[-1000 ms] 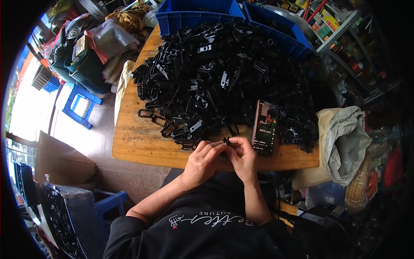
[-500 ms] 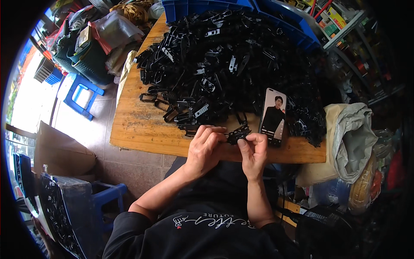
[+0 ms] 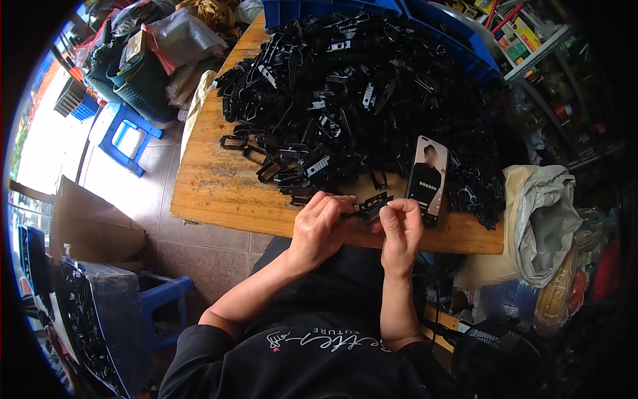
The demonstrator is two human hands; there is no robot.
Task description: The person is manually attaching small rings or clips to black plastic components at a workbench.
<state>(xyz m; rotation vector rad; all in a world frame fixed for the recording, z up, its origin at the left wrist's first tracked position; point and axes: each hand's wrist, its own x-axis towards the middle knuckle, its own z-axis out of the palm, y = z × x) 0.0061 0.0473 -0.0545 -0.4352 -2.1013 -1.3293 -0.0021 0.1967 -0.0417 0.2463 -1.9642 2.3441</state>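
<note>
Compared with the frame one second ago, both hands have drawn apart, exposing a black part [image 3: 373,207] that was mostly hidden by fingers. Directions below are clock-face, taken from that part.

Largest item: wooden bench [image 3: 206,174], its near edge at 6 o'clock. At 12 o'clock a broad pile of black pieces [image 3: 345,100] covers much of it. Beyond, one blue bin [image 3: 286,14] stands near 12 o'clock and a second blue bin [image 3: 484,63] near 1 o'clock.

Left hand [image 3: 317,229], 8 o'clock: fingers curled narrowly about the part's near-left end; thumb hidden. Right hand [image 3: 400,238], between 4 and 5 o'clock: thumb and fingertips pinching the opposite end. Phone [image 3: 425,183] at 2 o'clock, face up beside the pile.

Smallest: the part itself, held between both hands above the bench's near edge; height not determinable. Narrow, open frame with gaps along its length. Judged light and stiff, probably moulded plastic, with smooth faces liable to slip. Thin ribs are considered the weak points. Recommended hold: fingertips at the solid ends or long side walls, without squeezing across the openings.
</note>
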